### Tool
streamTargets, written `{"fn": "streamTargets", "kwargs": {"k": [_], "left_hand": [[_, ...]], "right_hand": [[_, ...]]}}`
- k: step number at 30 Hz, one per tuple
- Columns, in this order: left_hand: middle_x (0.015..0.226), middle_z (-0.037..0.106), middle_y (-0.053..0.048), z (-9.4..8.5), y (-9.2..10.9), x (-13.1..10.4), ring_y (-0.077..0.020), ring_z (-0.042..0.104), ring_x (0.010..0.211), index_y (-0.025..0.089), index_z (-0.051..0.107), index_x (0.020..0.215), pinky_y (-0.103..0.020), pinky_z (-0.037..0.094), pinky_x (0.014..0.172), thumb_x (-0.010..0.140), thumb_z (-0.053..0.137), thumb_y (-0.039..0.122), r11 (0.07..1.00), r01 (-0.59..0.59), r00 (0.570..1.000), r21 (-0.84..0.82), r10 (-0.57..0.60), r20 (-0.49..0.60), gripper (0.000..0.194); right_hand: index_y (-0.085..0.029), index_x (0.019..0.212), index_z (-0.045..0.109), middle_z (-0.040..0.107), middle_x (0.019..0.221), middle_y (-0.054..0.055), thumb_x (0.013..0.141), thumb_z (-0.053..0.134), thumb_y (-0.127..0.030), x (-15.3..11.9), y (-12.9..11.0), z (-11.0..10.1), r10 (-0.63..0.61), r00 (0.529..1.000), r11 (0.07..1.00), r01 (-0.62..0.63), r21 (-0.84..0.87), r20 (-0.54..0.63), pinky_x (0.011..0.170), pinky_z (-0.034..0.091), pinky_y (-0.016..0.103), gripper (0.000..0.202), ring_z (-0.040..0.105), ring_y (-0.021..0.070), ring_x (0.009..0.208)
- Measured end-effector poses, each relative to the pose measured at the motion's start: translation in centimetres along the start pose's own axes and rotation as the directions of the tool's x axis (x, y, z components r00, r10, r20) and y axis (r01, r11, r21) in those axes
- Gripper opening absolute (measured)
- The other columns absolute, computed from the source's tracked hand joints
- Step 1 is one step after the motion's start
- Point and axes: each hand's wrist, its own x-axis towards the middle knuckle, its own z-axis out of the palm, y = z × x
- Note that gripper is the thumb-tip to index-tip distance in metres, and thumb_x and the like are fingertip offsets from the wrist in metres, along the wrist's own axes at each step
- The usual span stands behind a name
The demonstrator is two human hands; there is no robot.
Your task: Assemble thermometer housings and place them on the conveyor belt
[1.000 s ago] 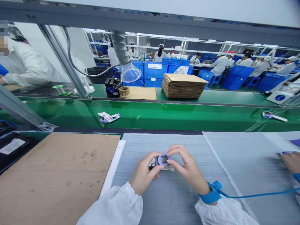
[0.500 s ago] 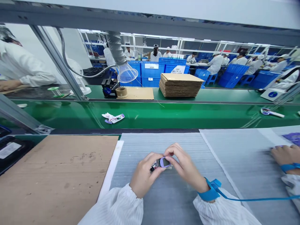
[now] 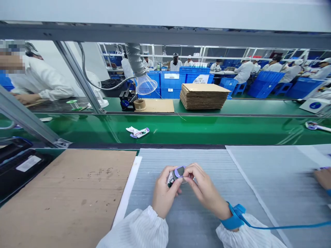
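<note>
A small device with a purple rim, a dark screen and exposed electronic parts is gripped by my left hand, thumb in front and fingers behind. My right hand, with a blue wrist strap on its wrist, pinches at the device's right edge; whatever lies between its fingertips is too small to make out. Both hands are over the pale foam mat, close together.
Brown cardboard lies at the left beside black trays. Beyond the mat, a green belt carries a white part with wires. A fume funnel hangs above. Another person's hand is at the right edge.
The view has shifted, so the surroundings appear further right. The device is tilted differently, and my right fingers have moved from its top edge to its lower right side.
</note>
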Motion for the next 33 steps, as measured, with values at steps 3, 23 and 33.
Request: {"fn": "streamTargets", "kwargs": {"k": [3, 23, 33], "left_hand": [[0.093, 0.057, -0.004, 0.0, -0.1, -0.1, -0.0167, 0.059, 0.077, 0.021, 0.053, 0.102, -0.026, 0.049, 0.063, 0.083, 0.052, 0.028, 0.981, -0.126, 0.987, 0.146, 0.140, -0.086, 0.021], [0.104, 0.053, -0.006, 1.0, -1.3, 0.5, -0.0211, 0.054, 0.098, 0.019, 0.051, 0.106, -0.032, 0.043, 0.085, 0.066, 0.069, 0.017, 0.979, -0.151, 0.978, -0.140, 0.128, -0.162, 0.045], [0.103, 0.044, -0.004, 0.7, -0.5, -0.4, -0.0190, 0.050, 0.099, 0.023, 0.049, 0.110, -0.032, 0.043, 0.085, 0.074, 0.065, 0.019, 0.928, -0.276, 0.932, 0.249, 0.322, -0.169, 0.040]], "right_hand": [[-0.020, 0.087, 0.044, 0.047, 0.082, 0.002, 0.087, 0.046, -0.015, 0.0, -0.2, 0.5, 0.062, 0.991, 0.997, -0.056, 0.053, -0.118, 0.067, 0.040, 0.030, 0.005, 0.046, 0.0162, 0.075], [-0.024, 0.101, 0.039, 0.050, 0.105, 0.005, 0.071, 0.062, -0.009, -0.4, -0.9, 2.6, 0.175, 0.934, 0.930, -0.052, 0.365, -0.313, 0.087, 0.044, 0.038, 0.040, 0.053, 0.0203, 0.101], [-0.023, 0.102, 0.043, 0.056, 0.104, 0.006, 0.071, 0.065, -0.017, -0.6, -1.5, 2.3, 0.279, 0.931, 0.941, -0.215, 0.262, -0.236, 0.087, 0.043, 0.038, 0.039, 0.054, 0.0211, 0.099]]}}
